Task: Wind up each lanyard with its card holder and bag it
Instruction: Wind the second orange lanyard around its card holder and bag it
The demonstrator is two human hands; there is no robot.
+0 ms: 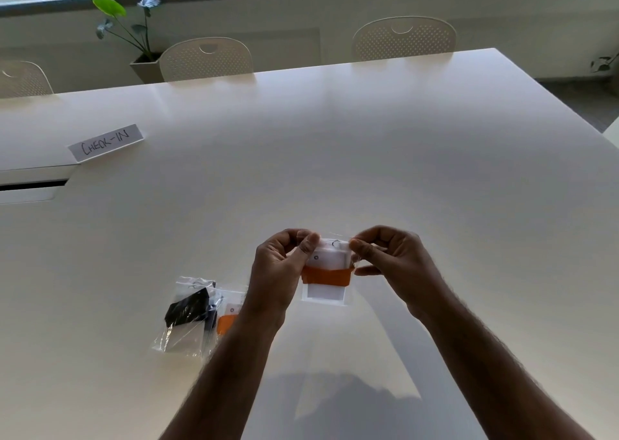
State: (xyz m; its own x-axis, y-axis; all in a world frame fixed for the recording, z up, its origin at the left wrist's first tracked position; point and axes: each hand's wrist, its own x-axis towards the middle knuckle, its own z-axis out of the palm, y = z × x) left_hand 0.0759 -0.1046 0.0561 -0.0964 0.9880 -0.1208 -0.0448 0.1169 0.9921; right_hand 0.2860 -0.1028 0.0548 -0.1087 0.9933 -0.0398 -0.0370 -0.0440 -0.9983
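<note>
Above the near middle of the white table (335, 171), both hands hold up one clear bag (326, 272). The left hand (278, 272) pinches its top left corner between thumb and fingers, and the right hand (392, 262) pinches the top right corner the same way. Inside this bag sits one white card holder (330, 258) with an orange lanyard (326, 276) wound around its middle.

Two more bags lie on the table to the left of the left forearm. The nearer-left bag (182, 335) holds a black lanyard (187, 309); its card holder is hard to make out through the plastic. The second lying bag (231, 302) is partly under the first and partly hidden by the left wrist, so only a strip of orange and a bit of white card show.

That makes three bags counted. One paper sign (106, 142) reading "CHECK-IN" lies far left on the table. Three white chairs stand along the far edge, the leftmost (23, 79) cut off by the frame. One potted plant (134, 34) stands under the window.
</note>
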